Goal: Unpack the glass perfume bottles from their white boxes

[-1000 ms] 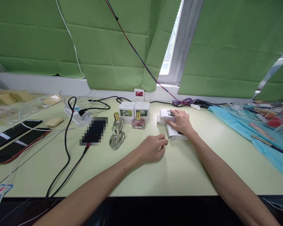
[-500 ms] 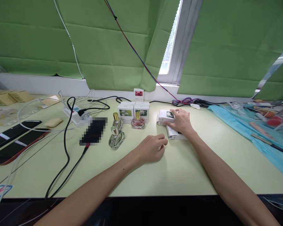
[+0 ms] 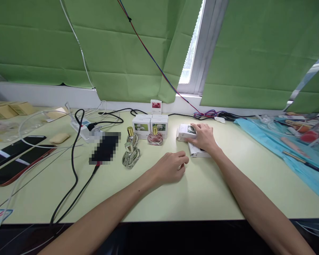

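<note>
My right hand point(image 3: 203, 137) is closed over a small white box point(image 3: 184, 133) printed with a flower picture, thumb on the near side and fingers on the far side. Another white box point(image 3: 198, 153) lies just nearer to me, partly hidden beneath that hand. My left hand point(image 3: 172, 166) rests on the table with its fingers loosely curled and nothing visible in them. Left of it stand a pink perfume bottle point(image 3: 155, 139) with a gold cap, a clear gold-capped bottle point(image 3: 133, 138) and a silver-capped glass bottle point(image 3: 131, 157).
Two white flower-print boxes point(image 3: 150, 124) stand behind the bottles, and a small card point(image 3: 156, 105) leans at the wall. Phones point(image 3: 18, 150), a power strip point(image 3: 82, 129) and cables occupy the left. Blue sheeting point(image 3: 289, 152) with a pen point(image 3: 305, 163) covers the right.
</note>
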{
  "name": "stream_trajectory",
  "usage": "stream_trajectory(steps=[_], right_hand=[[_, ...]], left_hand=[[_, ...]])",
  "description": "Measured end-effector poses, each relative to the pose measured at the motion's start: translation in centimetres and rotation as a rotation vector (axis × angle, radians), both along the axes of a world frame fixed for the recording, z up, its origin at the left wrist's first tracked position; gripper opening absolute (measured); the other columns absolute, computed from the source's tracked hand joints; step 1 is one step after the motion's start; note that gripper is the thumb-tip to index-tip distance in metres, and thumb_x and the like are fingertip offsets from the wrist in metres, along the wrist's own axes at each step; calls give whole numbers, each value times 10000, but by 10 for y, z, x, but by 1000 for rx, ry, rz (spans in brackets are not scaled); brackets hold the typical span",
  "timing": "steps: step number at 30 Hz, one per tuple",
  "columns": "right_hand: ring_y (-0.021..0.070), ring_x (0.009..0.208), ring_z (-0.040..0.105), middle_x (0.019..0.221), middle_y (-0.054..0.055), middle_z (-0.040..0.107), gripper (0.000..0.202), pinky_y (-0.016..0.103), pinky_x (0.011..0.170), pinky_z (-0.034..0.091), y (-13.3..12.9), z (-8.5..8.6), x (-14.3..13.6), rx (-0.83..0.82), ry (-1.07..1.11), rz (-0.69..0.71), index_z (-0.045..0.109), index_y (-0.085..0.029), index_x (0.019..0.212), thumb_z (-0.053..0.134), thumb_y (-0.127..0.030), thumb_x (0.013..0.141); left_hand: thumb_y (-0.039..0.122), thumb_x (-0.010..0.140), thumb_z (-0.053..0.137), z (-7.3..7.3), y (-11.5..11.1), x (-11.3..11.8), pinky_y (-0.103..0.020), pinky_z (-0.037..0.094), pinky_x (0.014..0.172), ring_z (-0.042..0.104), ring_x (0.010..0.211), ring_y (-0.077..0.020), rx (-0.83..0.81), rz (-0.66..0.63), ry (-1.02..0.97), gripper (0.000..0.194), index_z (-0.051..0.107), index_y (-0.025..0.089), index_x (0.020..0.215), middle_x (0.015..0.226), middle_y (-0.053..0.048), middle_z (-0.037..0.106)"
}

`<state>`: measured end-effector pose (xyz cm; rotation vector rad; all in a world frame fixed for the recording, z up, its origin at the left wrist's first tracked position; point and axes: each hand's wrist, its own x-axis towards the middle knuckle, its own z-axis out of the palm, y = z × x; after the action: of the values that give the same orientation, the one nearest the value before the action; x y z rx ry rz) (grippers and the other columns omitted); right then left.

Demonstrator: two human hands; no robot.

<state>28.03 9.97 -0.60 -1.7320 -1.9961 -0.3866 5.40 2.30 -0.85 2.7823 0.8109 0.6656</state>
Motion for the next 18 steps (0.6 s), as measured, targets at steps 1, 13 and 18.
stream_trajectory(steps=[1,13,18], right_hand=[[372,1122,531,1175,174,646,660,500,966,374,0,0,0,9,5,-1,608,-210,1335,748,-562,795],[373,1203,498,1278,183,570,651,504,1019,369,-7,11,-18,207,132,210,510,-206,1389,679,-529,849],[387,1250,480,1347,193,529,702,507,1042,370,-19,20,-33,203,112,306,443,-205,1449,686,-435,832]], left_hand=[[93,828,479,0,0,0,-283,358,584,458,587,-115,-3,0,0,179,624,196,855,886,-13,629],[198,942,515,8,9,0,-257,461,607,581,626,-91,-34,281,-424,99,611,193,965,959,-17,650],[213,947,569,17,15,-4,-225,491,567,589,614,-70,56,395,-650,48,606,189,964,998,-26,641]])
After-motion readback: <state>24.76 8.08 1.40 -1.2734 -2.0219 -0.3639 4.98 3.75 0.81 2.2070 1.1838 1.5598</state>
